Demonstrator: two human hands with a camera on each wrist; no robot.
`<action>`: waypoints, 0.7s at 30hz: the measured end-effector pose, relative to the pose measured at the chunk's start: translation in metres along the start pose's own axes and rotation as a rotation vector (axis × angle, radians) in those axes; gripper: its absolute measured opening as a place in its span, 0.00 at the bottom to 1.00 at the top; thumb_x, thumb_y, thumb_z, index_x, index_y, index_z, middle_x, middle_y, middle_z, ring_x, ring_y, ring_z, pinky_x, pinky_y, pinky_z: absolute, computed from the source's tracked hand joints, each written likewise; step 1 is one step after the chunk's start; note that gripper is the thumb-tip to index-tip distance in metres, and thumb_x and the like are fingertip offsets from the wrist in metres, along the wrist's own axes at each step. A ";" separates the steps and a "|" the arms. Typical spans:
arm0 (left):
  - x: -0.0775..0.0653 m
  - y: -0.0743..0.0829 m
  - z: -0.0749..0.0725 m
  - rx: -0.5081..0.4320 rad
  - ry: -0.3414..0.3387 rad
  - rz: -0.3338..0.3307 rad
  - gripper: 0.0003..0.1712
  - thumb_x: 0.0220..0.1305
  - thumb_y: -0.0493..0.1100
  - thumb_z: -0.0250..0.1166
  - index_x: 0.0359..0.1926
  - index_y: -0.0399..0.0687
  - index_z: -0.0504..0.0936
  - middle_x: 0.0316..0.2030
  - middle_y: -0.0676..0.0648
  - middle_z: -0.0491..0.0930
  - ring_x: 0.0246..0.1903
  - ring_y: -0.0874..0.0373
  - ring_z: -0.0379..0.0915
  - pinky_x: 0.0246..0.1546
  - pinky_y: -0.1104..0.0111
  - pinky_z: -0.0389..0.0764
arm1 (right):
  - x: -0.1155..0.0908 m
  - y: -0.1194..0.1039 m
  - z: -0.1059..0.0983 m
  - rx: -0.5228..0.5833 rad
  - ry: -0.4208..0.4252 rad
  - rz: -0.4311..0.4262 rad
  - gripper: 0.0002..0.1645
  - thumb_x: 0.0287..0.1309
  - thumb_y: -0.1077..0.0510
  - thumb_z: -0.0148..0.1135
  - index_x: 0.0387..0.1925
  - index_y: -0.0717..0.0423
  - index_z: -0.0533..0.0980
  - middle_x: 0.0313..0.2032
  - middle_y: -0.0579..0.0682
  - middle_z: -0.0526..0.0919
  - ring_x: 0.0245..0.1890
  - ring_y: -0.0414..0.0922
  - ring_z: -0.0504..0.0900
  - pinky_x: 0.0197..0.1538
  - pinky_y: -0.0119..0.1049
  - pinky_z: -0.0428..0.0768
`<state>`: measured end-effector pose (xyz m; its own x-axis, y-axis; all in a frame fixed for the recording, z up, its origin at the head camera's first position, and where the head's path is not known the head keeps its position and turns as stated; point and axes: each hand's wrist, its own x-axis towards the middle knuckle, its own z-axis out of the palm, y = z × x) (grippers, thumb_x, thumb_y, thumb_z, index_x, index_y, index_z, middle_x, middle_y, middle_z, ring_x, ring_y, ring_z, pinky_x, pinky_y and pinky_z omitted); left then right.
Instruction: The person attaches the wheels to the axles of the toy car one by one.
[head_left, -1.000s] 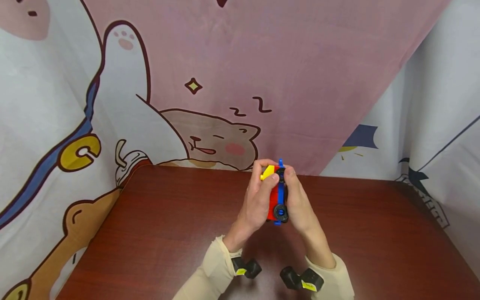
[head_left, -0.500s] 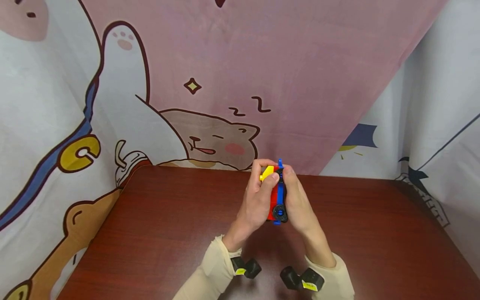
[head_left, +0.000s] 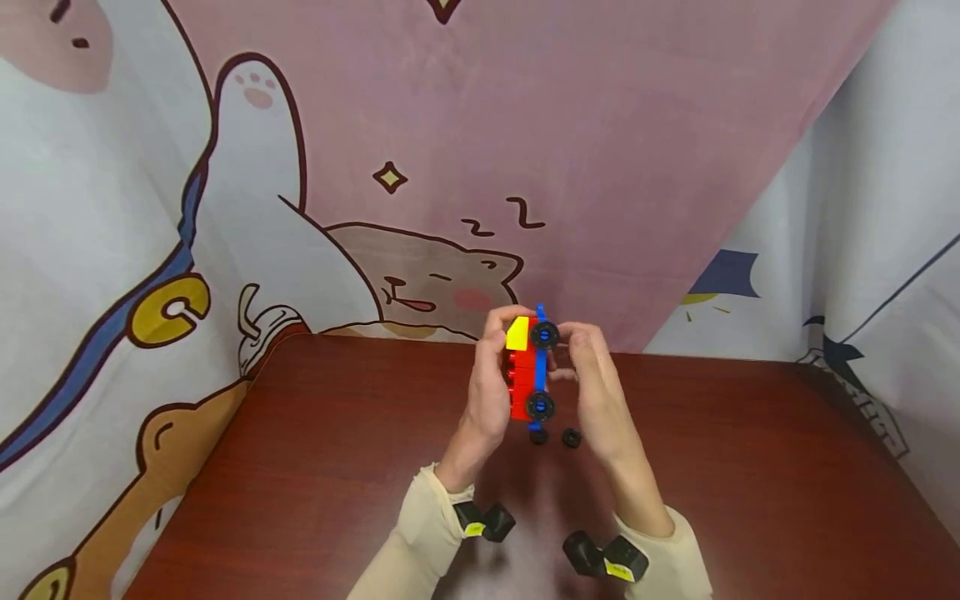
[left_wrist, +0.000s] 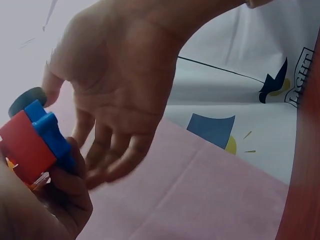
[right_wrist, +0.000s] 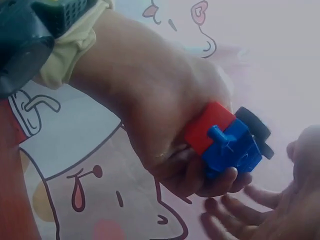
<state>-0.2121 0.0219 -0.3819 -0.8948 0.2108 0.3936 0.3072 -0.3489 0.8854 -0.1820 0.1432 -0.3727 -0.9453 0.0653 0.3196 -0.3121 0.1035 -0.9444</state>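
Observation:
A toy brick car (head_left: 530, 379) is held nose-up above the table by my left hand (head_left: 487, 392). Red bricks, a yellow sloped brick (head_left: 517, 333) and a blue base make up its body, and black wheels (head_left: 540, 406) face the head camera. In the right wrist view, the left fingers wrap the car's red and blue end (right_wrist: 227, 150). My right hand (head_left: 600, 400) stands just right of the car with loosely bent fingers and nothing gripped; its open palm shows in the left wrist view. Whether its thumb touches a wheel (left_wrist: 27, 101), I cannot tell.
Two small black wheels (head_left: 572, 437) appear just below the car, seemingly on the brown table (head_left: 337, 467). A printed curtain (head_left: 637, 167) rises along the table's back edge and sides. Black cameras (head_left: 603, 554) are strapped at both wrists.
Both hands were around the car; now the right hand has come away from it. The left hand has moved the car left and slightly up, uncovering the two small wheels below.

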 end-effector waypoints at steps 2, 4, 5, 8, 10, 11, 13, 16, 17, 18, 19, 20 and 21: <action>0.000 0.000 -0.001 0.012 0.000 -0.010 0.28 0.70 0.48 0.30 0.61 0.36 0.61 0.43 0.29 0.69 0.32 0.62 0.73 0.33 0.74 0.76 | 0.000 0.000 0.001 0.044 0.049 -0.020 0.15 0.76 0.53 0.41 0.46 0.60 0.68 0.45 0.52 0.75 0.42 0.43 0.78 0.44 0.31 0.78; 0.000 0.001 -0.001 0.029 0.002 -0.011 0.28 0.70 0.48 0.32 0.62 0.37 0.60 0.44 0.31 0.69 0.34 0.61 0.71 0.34 0.73 0.74 | 0.000 -0.001 0.001 0.087 0.102 -0.042 0.06 0.74 0.58 0.46 0.39 0.57 0.67 0.40 0.51 0.76 0.39 0.43 0.77 0.42 0.31 0.79; 0.000 0.001 -0.001 0.038 0.006 -0.011 0.27 0.70 0.48 0.32 0.63 0.37 0.60 0.45 0.33 0.69 0.35 0.61 0.70 0.34 0.73 0.74 | 0.000 -0.001 0.002 0.105 0.119 -0.048 0.05 0.72 0.60 0.48 0.37 0.55 0.67 0.38 0.51 0.76 0.37 0.44 0.78 0.41 0.31 0.79; 0.001 0.002 -0.002 0.058 0.021 -0.017 0.26 0.71 0.48 0.35 0.63 0.41 0.61 0.47 0.36 0.69 0.36 0.60 0.70 0.35 0.73 0.74 | -0.002 -0.003 0.002 0.061 0.129 -0.044 0.05 0.70 0.62 0.53 0.35 0.54 0.67 0.33 0.48 0.75 0.33 0.42 0.76 0.38 0.30 0.78; 0.001 0.002 -0.001 0.064 0.035 -0.017 0.25 0.72 0.48 0.37 0.63 0.42 0.62 0.47 0.37 0.70 0.36 0.59 0.71 0.35 0.72 0.75 | -0.003 -0.004 0.001 0.018 0.106 -0.028 0.05 0.69 0.61 0.55 0.36 0.56 0.68 0.31 0.48 0.74 0.31 0.42 0.75 0.35 0.30 0.77; 0.001 0.002 -0.001 0.064 0.043 -0.018 0.24 0.73 0.48 0.38 0.63 0.43 0.63 0.47 0.37 0.71 0.37 0.59 0.72 0.36 0.72 0.76 | -0.003 -0.005 0.001 -0.004 0.090 -0.020 0.05 0.69 0.61 0.56 0.37 0.57 0.68 0.31 0.48 0.74 0.30 0.42 0.74 0.34 0.30 0.77; 0.001 0.002 -0.002 0.063 0.056 -0.019 0.23 0.74 0.48 0.41 0.64 0.45 0.65 0.48 0.38 0.72 0.37 0.59 0.73 0.36 0.72 0.77 | -0.004 -0.005 0.000 -0.053 0.052 -0.017 0.08 0.68 0.60 0.58 0.39 0.60 0.68 0.30 0.49 0.74 0.29 0.43 0.73 0.32 0.30 0.76; 0.000 0.003 -0.002 0.054 0.063 -0.030 0.21 0.75 0.47 0.46 0.65 0.48 0.66 0.48 0.40 0.73 0.38 0.58 0.73 0.36 0.72 0.78 | -0.005 -0.004 -0.001 -0.119 -0.001 -0.032 0.13 0.65 0.60 0.62 0.42 0.60 0.67 0.32 0.51 0.76 0.29 0.44 0.75 0.31 0.31 0.75; 0.000 0.003 -0.003 0.051 0.063 -0.031 0.21 0.75 0.46 0.47 0.65 0.48 0.66 0.48 0.40 0.73 0.39 0.58 0.73 0.36 0.72 0.79 | -0.005 -0.004 -0.001 -0.150 -0.014 -0.043 0.15 0.64 0.59 0.64 0.43 0.60 0.67 0.33 0.51 0.77 0.27 0.44 0.74 0.30 0.30 0.74; 0.000 0.003 -0.003 0.052 0.063 -0.032 0.21 0.75 0.45 0.48 0.65 0.49 0.66 0.48 0.40 0.73 0.39 0.58 0.73 0.36 0.73 0.79 | -0.005 -0.003 -0.001 -0.183 -0.025 -0.057 0.17 0.62 0.59 0.65 0.44 0.59 0.66 0.33 0.51 0.78 0.26 0.44 0.73 0.28 0.31 0.73; 0.000 0.003 -0.004 0.058 0.060 -0.034 0.21 0.75 0.45 0.49 0.65 0.49 0.66 0.49 0.40 0.73 0.40 0.59 0.73 0.37 0.73 0.79 | -0.005 -0.003 -0.001 -0.212 -0.031 -0.068 0.18 0.61 0.59 0.66 0.45 0.59 0.66 0.33 0.51 0.78 0.25 0.44 0.73 0.27 0.31 0.72; 0.000 0.003 -0.004 0.065 0.059 -0.030 0.21 0.75 0.44 0.50 0.66 0.50 0.67 0.50 0.40 0.73 0.41 0.59 0.73 0.37 0.73 0.79 | -0.006 -0.002 -0.001 -0.236 -0.030 -0.078 0.20 0.60 0.59 0.68 0.45 0.58 0.66 0.33 0.51 0.79 0.25 0.43 0.73 0.26 0.31 0.71; 0.001 0.003 -0.004 0.073 0.058 -0.024 0.21 0.75 0.43 0.51 0.66 0.51 0.67 0.50 0.39 0.74 0.41 0.58 0.74 0.38 0.73 0.79 | -0.006 -0.002 0.000 -0.254 -0.028 -0.086 0.21 0.59 0.59 0.69 0.46 0.58 0.66 0.33 0.51 0.79 0.24 0.43 0.72 0.25 0.31 0.71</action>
<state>-0.2131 0.0173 -0.3803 -0.9188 0.1643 0.3589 0.3064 -0.2763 0.9109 -0.1757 0.1431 -0.3727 -0.9198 0.0189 0.3919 -0.3606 0.3532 -0.8633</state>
